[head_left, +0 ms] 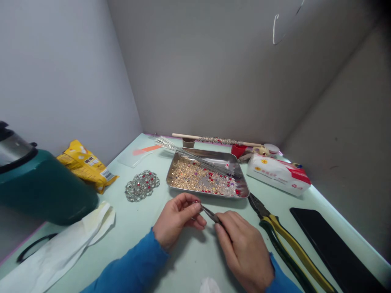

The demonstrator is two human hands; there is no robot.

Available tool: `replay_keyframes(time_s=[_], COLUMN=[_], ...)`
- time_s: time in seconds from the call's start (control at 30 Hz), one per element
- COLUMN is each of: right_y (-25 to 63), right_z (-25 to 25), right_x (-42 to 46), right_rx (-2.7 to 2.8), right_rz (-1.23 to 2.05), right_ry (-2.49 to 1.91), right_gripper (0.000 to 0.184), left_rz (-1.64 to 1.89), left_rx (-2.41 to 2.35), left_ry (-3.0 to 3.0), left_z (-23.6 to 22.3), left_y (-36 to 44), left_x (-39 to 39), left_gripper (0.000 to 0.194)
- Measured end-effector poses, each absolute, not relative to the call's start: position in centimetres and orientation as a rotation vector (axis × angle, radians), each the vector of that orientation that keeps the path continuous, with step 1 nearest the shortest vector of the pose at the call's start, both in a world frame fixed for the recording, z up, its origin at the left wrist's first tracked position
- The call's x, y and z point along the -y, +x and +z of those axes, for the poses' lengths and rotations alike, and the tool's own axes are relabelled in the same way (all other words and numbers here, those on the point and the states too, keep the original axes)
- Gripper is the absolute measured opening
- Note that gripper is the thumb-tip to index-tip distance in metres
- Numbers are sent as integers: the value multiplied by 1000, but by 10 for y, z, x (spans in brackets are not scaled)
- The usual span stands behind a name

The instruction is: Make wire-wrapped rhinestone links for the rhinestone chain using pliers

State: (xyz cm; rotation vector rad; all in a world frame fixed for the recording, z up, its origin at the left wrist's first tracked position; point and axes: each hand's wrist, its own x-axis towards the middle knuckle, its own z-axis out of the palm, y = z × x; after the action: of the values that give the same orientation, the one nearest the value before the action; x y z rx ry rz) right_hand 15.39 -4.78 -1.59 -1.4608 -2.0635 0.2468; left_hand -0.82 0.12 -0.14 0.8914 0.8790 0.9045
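Observation:
My left hand (180,217) pinches a small piece with a red bead (196,202) between thumb and forefinger; the rest of the piece is hidden by the fingers. Wrapped in my right hand (244,246) is a slim pair of pliers (210,213), its narrow tip at my left fingertips. Just beyond both hands lies a metal tray (207,194) with gold, clear and red beads (189,176) in it. A bundle of thin wires (195,156) rests slanting across the tray.
Left of the tray lies a pile of beaded pieces (142,186). A green bottle (45,183), yellow packet (88,165) and white tissue (70,246) are farther left. To the right are large pliers (284,240), a black phone-like slab (332,248) and a tissue pack (277,174). Behind, a beaded stick (216,140).

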Motion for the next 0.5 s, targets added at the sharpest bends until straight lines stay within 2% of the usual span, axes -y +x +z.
replay_keyframes(time_s=[0.5], right_y=[150], right_z=[-21], right_x=[47], right_rx=[2033], right_rz=[5], right_ry=[-1488], right_gripper=[19], left_rz=[900], left_rx=[-889], left_ry=[858], left_z=[0], left_y=[-5], left_x=[0], left_gripper=[22])
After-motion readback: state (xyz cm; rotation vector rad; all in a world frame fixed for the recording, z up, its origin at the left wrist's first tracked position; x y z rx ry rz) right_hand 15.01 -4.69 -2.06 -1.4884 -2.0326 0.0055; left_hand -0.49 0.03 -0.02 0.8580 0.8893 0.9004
